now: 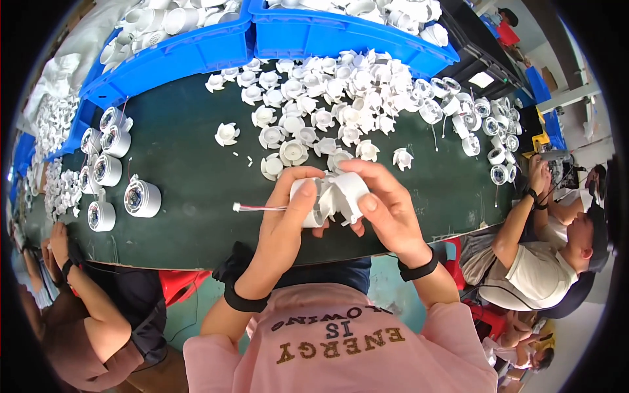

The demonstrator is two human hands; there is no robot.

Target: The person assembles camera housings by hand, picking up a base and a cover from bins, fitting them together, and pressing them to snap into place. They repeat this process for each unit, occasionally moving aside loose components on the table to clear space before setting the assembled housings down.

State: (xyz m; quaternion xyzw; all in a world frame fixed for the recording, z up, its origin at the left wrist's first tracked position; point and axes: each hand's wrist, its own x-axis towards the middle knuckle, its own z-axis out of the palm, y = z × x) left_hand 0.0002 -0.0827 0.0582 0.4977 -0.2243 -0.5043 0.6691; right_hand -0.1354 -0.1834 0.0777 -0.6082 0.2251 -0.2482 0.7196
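Above the near edge of the table, my left hand [282, 219] is closed on a white round plastic housing [313, 217]. A thin red and white wire [262, 208] with a small white plug runs out to its left. My right hand [391, 213] grips a white cylindrical plastic cover [354, 192] by its side, thumb in front and fingers over the top. White curved fan blades [333, 198] show between the two pieces, at a slant. Whether the pieces touch inside is hidden.
Many white fan wheels [322, 119] lie heaped on the dark green table [190, 177]. Finished-looking round white units [142, 198] stand at left, more [471, 145] at right. Blue bins [183, 62] of white parts line the back. Co-workers sit both sides.
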